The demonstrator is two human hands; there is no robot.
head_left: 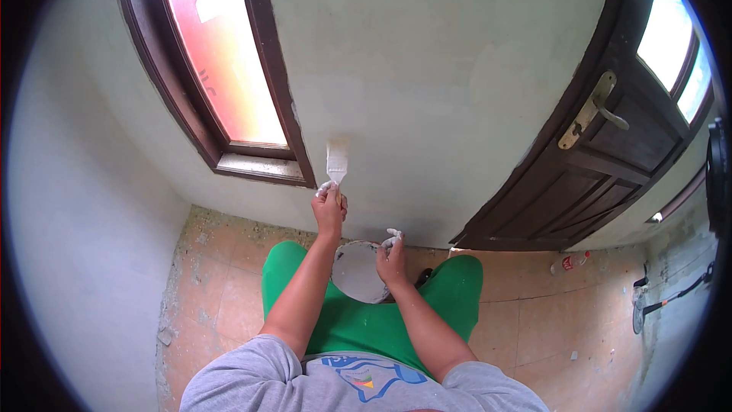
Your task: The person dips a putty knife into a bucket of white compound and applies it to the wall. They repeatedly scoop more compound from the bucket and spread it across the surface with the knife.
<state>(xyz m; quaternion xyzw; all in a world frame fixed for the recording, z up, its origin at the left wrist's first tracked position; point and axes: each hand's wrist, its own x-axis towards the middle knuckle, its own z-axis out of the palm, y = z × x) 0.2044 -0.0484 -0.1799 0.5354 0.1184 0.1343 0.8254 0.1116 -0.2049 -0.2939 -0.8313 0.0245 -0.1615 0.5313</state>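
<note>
My left hand point(329, 206) is closed round the handle of a paintbrush point(336, 162). The brush points up, and its white-coated bristles are against the pale wall point(427, 99), just right of the window frame. Between my knees stands a round bucket point(361, 275) with whitish paint or filler inside. My right hand point(392, 258) is beside the bucket's right rim. Its fingers are curled and smeared with white; whether they hold something small is not clear.
A dark wooden window frame point(276, 69) borders the wall on the left, and a dark door point(602, 160) with a metal handle is on the right. A plastic bottle point(570, 262) lies on the tiled floor point(496, 320), which has debris along its left edge.
</note>
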